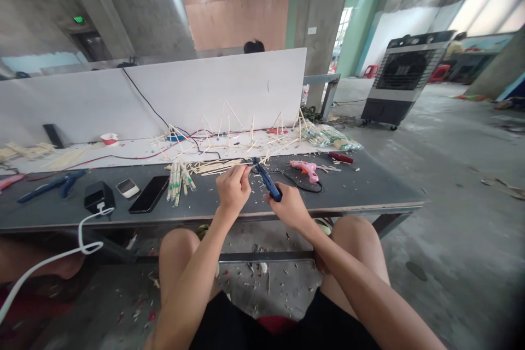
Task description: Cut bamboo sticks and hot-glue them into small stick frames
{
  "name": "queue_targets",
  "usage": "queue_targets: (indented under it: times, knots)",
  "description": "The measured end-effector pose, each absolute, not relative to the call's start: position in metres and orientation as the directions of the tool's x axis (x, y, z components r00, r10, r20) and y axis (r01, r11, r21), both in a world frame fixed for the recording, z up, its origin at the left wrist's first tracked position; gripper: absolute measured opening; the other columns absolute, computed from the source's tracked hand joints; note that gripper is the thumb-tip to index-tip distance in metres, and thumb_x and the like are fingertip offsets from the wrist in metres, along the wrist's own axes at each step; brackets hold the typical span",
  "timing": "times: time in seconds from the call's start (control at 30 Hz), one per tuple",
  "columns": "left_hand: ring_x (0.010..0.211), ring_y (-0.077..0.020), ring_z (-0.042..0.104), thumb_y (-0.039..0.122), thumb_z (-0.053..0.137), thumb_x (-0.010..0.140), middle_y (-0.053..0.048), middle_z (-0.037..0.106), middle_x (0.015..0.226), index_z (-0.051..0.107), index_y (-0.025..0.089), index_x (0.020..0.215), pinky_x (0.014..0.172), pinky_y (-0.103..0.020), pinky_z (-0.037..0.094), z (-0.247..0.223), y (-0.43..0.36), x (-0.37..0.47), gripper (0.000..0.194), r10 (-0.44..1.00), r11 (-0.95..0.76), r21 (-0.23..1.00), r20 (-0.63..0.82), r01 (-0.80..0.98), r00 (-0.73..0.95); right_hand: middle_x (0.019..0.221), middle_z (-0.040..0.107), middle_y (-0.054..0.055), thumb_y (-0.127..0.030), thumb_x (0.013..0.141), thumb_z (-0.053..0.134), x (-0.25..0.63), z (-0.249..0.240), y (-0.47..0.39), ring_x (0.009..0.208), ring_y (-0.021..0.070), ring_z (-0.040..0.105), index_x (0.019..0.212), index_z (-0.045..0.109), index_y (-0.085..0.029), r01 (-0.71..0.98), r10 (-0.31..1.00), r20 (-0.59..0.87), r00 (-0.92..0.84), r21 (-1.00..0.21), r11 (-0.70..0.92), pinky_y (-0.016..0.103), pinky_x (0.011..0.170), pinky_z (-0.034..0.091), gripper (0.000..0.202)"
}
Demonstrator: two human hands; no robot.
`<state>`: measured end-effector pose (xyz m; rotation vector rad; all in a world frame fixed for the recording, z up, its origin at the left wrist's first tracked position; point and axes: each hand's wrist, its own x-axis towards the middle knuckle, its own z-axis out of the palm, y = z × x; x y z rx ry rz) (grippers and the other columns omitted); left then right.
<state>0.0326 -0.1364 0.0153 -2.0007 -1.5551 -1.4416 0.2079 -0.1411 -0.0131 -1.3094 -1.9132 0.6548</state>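
My right hand (289, 205) is wrapped round the lower end of a blue hand tool (267, 179), whose tip points up and to the left. Close to that tip, my left hand (233, 188) is pinched closed; a tiny pale piece seems to show at its fingertips, too small to name. Behind both hands lies a loose pile of thin wooden sticks (215, 166). Bundles of sticks in clear wrap (177, 181) rest left of my left hand. A pink glue gun (305, 168) with a black cord lies beyond my right hand.
A black phone (150, 194), a small white device (128, 188), a dark charger block (98, 197) and blue pliers (53, 186) lie at the left. Stick frames stand before the white partition (213, 93). A red-handled tool (341, 158) and wrapped packs (332, 136) are at the right.
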Motion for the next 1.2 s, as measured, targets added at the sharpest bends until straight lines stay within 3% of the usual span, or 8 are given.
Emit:
queue_targets:
  times: [0.13,0.23,0.63,0.87,1.03,1.2]
  knots:
    - [0.053,-0.0145,0.049,0.028,0.044,0.099,-0.002,0.057,0.057,0.058,0.019,0.07,0.054,-0.026,0.029,0.011,-0.132,0.033,0.033,0.463,-0.441,0.222,0.886,0.87,0.009,0.064,0.063,0.001,-0.03,0.08,0.059,0.209,-0.016,-0.14,0.058,0.0155,0.052,0.08,0.064,-0.019,0.559,0.931,0.293,-0.22,-0.744,0.366,0.024,0.058,0.033,0.012]
    - [0.049,-0.0128,0.046,0.026,0.046,0.099,0.0,0.053,0.053,0.055,0.019,0.067,0.052,-0.026,0.028,0.01,-0.132,0.031,0.033,0.433,-0.46,0.18,0.9,0.87,0.043,0.064,0.063,0.001,-0.029,0.079,0.058,0.209,-0.017,-0.139,0.059,0.0158,0.052,0.081,0.065,-0.019,0.565,0.928,0.308,-0.212,-0.736,0.373,0.025,0.059,0.034,0.012]
    - [0.048,-0.0117,0.047,0.025,0.048,0.099,0.001,0.054,0.054,0.057,0.018,0.069,0.051,-0.025,0.027,0.017,-0.127,0.034,0.032,0.449,-0.515,0.228,0.893,0.827,0.034,0.058,0.057,-0.001,-0.029,0.077,0.059,0.205,-0.014,-0.136,0.056,0.0137,0.044,0.076,0.063,-0.018,0.571,0.934,0.305,-0.184,-0.741,0.354,0.025,0.058,0.033,0.011]
    - [0.055,-0.0117,0.05,0.024,0.049,0.099,-0.003,0.063,0.071,0.062,0.017,0.089,0.056,-0.023,0.035,0.01,-0.128,0.035,0.018,0.354,-0.578,0.173,0.934,0.798,0.054,0.057,0.055,-0.002,-0.031,0.077,0.059,0.204,-0.01,-0.136,0.055,0.0132,0.043,0.074,0.062,-0.018,0.553,0.931,0.317,-0.183,-0.749,0.364,0.025,0.057,0.032,0.013]
    - [0.049,-0.0119,0.045,0.025,0.044,0.101,0.0,0.052,0.058,0.059,0.017,0.079,0.052,-0.025,0.03,0.012,-0.128,0.034,0.028,0.373,-0.603,0.197,0.926,0.773,0.055,0.058,0.055,-0.002,-0.034,0.079,0.059,0.205,-0.011,-0.136,0.055,0.0136,0.044,0.078,0.062,-0.018,0.528,0.908,0.374,-0.189,-0.741,0.415,0.025,0.057,0.033,0.016]
    - [0.046,-0.0104,0.039,0.031,0.049,0.1,0.004,0.04,0.051,0.054,0.018,0.067,0.051,-0.025,0.027,0.026,-0.135,0.03,0.035,0.511,-0.631,0.325,0.857,0.705,0.063,0.056,0.053,-0.003,-0.033,0.079,0.059,0.208,-0.01,-0.137,0.053,0.0131,0.043,0.078,0.062,-0.019,0.527,0.902,0.388,-0.192,-0.735,0.428,0.025,0.056,0.033,0.015]
